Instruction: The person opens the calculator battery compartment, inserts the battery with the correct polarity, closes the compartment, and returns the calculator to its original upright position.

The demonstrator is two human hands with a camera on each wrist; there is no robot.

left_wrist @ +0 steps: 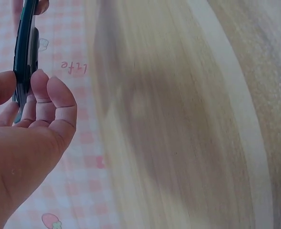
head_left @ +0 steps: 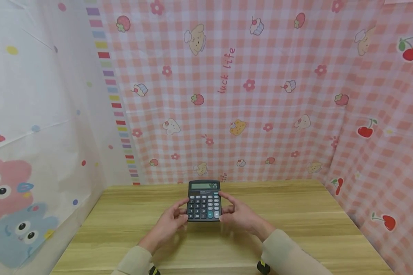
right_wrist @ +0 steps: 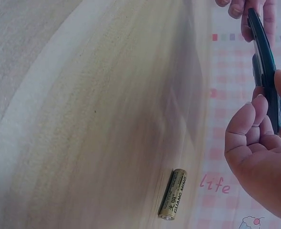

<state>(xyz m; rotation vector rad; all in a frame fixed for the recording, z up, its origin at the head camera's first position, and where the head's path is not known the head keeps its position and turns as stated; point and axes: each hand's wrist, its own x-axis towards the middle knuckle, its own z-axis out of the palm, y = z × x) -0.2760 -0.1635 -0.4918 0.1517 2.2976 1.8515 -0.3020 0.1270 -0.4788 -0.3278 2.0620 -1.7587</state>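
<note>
A dark desktop calculator (head_left: 204, 201) is held up over the table, its keys and lit-up digits facing me. My left hand (head_left: 172, 221) grips its left edge, the thumb on the front near the lower corner. On the opposite edge my right hand (head_left: 240, 214) grips it the same way, one finger reaching up beside the display. Seen edge-on in the left wrist view, the calculator (left_wrist: 26, 43) has fingers curled behind its back. A gold battery (right_wrist: 173, 194) lies on the table in the right wrist view; in the head view it does not show.
The wooden table (head_left: 130, 208) stretches out under both arms. Behind it hangs a pink checked cloth (head_left: 220, 114), with a white cartoon cloth (head_left: 69, 126) on the left and more checked cloth on the right.
</note>
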